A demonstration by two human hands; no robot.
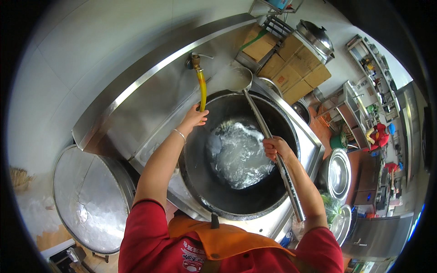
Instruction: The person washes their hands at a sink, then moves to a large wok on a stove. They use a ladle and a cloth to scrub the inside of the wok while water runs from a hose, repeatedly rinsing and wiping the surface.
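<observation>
My left hand (197, 118) is at the lower end of a yellow hose (202, 89), thumb and fingers around it. The hose hangs from a brass tap (195, 61) on the steel splashback. Below lies a large dark wok (201, 181), with churning, foamy water (242, 157) in its bottom. My right hand (277, 148) grips the metal handle of a long ladle (256, 105). The ladle's round bowl rests at or above the wok's far rim, blurred by steam; its contents cannot be made out. The handle crosses the wok's right side, its end near my forearm.
A big round metal lid or pan (92, 201) stands at left. Cardboard boxes (290, 68) are stacked beyond the stove, beside a lidded steel pot (315, 37). Steel basins (338, 174) and leafy greens (330, 206) sit at right. Two people in red (379, 136) are farther off.
</observation>
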